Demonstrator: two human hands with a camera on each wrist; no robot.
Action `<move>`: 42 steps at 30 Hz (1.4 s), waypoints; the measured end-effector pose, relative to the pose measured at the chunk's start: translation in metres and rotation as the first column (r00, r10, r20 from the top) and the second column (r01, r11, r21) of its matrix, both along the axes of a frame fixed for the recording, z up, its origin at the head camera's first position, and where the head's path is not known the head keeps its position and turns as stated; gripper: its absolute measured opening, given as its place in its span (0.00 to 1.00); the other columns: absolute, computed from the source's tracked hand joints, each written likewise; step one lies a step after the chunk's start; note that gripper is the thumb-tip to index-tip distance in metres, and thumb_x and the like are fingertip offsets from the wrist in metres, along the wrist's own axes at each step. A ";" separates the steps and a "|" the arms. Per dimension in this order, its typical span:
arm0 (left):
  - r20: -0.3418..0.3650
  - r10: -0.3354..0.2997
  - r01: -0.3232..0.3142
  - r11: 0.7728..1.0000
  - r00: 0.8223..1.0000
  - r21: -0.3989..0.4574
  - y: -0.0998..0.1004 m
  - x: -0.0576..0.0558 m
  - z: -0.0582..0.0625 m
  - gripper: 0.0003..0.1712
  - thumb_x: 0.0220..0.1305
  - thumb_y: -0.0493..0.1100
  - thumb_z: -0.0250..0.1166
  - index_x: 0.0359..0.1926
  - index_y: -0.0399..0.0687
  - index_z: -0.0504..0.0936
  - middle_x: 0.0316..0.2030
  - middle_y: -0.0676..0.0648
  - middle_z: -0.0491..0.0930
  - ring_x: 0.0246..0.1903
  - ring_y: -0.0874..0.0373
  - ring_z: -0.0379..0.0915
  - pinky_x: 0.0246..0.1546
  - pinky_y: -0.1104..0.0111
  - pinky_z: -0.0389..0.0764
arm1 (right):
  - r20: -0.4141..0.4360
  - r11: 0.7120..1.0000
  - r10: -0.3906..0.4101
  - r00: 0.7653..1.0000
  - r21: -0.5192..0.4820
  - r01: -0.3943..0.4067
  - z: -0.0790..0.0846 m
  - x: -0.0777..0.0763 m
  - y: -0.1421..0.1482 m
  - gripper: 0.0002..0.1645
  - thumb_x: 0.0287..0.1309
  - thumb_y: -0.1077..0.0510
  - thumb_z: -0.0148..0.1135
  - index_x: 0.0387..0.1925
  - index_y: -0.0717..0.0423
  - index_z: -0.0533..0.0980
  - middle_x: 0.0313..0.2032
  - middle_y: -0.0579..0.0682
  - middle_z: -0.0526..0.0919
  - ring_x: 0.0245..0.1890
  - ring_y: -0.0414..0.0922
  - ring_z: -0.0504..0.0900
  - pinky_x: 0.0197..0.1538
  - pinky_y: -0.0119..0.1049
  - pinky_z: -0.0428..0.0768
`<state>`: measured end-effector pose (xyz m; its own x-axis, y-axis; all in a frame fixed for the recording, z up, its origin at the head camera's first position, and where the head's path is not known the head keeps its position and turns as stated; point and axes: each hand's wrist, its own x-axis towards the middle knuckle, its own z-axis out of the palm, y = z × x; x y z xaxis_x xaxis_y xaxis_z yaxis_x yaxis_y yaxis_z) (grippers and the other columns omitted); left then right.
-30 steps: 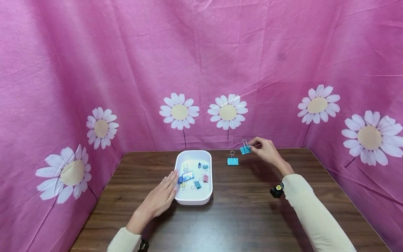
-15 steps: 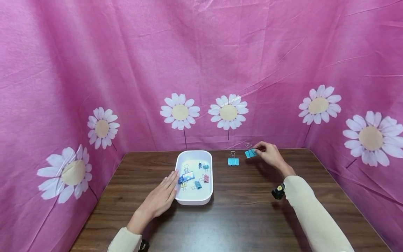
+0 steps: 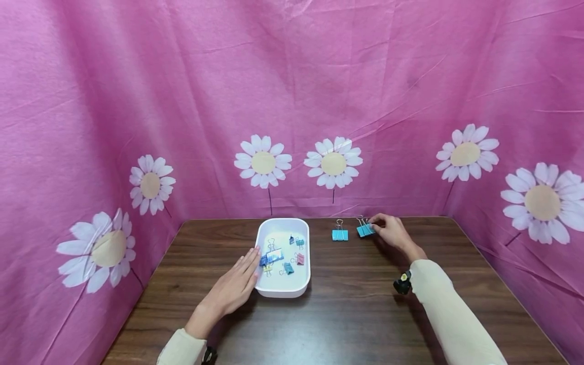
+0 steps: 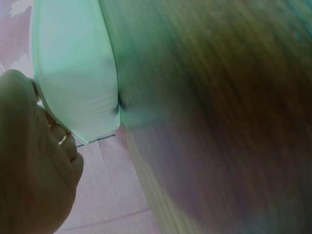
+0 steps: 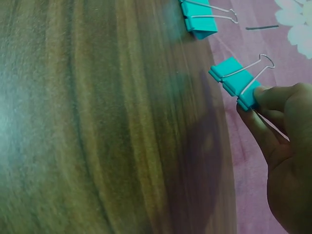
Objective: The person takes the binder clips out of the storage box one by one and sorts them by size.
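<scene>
Right hand (image 3: pixel 393 233) pinches turquoise clip (image 3: pixel 365 231), second clip (image 3: pixel 339 235) at its nine o'clock; left hand (image 3: pixel 234 284), straight-fingered, touches white tray (image 3: pixel 284 293).

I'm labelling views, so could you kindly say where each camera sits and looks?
Head: on the head, facing forward and down at the table; left hand, right hand, sleeves show.
Left wrist: worn there, facing the white tray; left hand shows.
Right wrist: worn there, facing two turquoise clips; right hand shows.
Head shows both clips too.
</scene>
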<state>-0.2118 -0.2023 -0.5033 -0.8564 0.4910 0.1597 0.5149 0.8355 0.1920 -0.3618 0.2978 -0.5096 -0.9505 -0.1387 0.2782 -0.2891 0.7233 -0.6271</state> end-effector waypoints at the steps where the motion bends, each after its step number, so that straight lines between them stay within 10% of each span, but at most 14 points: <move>1: 0.001 0.001 -0.001 1.000 1.000 0.001 0.000 0.000 0.000 0.34 0.86 0.47 0.47 0.83 0.37 0.57 0.85 0.42 0.52 0.84 0.46 0.49 0.84 0.51 0.59 | -0.002 1.000 0.000 1.000 0.004 0.000 -0.001 0.000 0.000 0.09 0.72 0.62 0.66 0.48 0.60 0.86 0.50 0.63 0.90 0.55 0.64 0.86 0.61 0.61 0.82; 42: 0.021 0.011 -0.011 1.000 1.000 0.006 0.002 0.000 0.002 0.34 0.86 0.47 0.48 0.83 0.37 0.56 0.85 0.41 0.52 0.84 0.46 0.49 0.84 0.50 0.59 | 0.040 0.992 0.012 0.999 0.123 -0.017 -0.025 0.002 0.003 0.15 0.67 0.65 0.69 0.53 0.65 0.84 0.55 0.69 0.86 0.60 0.70 0.81 0.64 0.68 0.79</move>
